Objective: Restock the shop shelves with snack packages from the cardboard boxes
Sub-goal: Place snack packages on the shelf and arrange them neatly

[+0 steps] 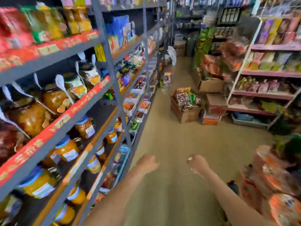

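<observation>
Bright, even indoor light, source not in view; floor point(179, 144) uniformly lit, only a soft faint shadow beside the cardboard box point(185, 116); dark recesses behind the jars point(31, 118) on the left shelves point(53, 129). Heavy motion blur throughout, worst at left edge and lower right, labels unreadable; left hand point(149, 163) and right hand point(197, 163) smeared, fingers indistinct. Wide-angle bending; shelf uprights lean and splay toward the edges.

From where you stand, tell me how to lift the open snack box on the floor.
Grip the cardboard box by its opposite side walls, low down, coming from its left side over bare floor. Its open top is heaped with snack packets, and other boxes crowd its right.
</observation>
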Motion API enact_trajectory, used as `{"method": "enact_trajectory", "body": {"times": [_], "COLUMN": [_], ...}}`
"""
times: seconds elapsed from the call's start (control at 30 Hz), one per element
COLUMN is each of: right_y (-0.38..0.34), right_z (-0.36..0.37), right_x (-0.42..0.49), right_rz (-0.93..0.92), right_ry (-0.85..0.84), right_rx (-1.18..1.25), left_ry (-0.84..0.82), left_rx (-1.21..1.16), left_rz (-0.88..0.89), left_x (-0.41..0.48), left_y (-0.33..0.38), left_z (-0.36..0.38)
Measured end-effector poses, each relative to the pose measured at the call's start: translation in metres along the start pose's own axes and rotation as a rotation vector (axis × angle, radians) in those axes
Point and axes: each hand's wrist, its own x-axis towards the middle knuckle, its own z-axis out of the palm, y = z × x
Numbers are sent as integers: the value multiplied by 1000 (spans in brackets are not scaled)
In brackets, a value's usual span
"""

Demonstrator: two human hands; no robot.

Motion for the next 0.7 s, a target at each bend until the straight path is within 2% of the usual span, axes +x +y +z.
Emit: {"method": "enact_trajectory", "body": {"times": [0.1,0.2,0.3,0.57,0.7], "right_y": [-22,-42,-70,-128,-155], "right_z": [-35,-69,-107,-205,-239], "right_x": [104,215,324,570,687], "right_rz": [86,165,197,346,346], "right_ry": [-59,-55,-64,-81,-93], "right_rx": [247,416,543,786,795], "left_ry": [15,-9,56,-16,-30], "left_rx": [-213,-556,-799,-994,-1032], "left_rz": [-62,-161,-257,-268,-300], "left_x": [77,169,269,490,607], "left_y": [10,20,31,98,126], "left_z": [-49,-100,-156,-291,-341]}}
